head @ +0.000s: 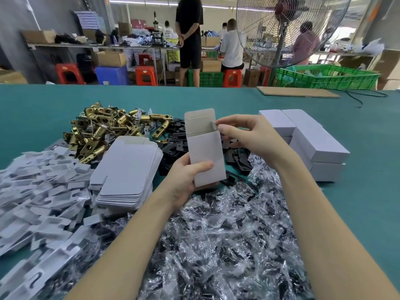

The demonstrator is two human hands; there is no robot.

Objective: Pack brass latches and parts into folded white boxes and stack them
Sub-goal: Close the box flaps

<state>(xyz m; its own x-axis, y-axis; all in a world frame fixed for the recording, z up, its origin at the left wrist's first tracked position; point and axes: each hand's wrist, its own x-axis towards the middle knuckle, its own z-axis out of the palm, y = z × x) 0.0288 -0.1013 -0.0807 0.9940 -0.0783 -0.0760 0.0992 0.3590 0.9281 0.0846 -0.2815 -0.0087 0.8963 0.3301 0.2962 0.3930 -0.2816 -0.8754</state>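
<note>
My left hand [188, 176] grips the bottom of an upright white box [204, 148] whose top is open, thumb across its front. My right hand [246, 135] pinches the small side flap at the box's top right corner. Behind the box, to the left, lies a heap of brass latches [108, 128]. Black plates [173, 139] are spread behind and to the right of the box. A stack of flat unfolded white boxes [127, 169] lies left of my left hand. Closed white boxes [311, 141] are stacked at the right.
White card inserts [36, 191] cover the left side of the teal table [357, 191]. Clear bags of black parts [216, 234] fill the foreground. A cardboard sheet [296, 92], a cable and a green crate [324, 76] sit at the far right. A standing fan and several people are beyond the table.
</note>
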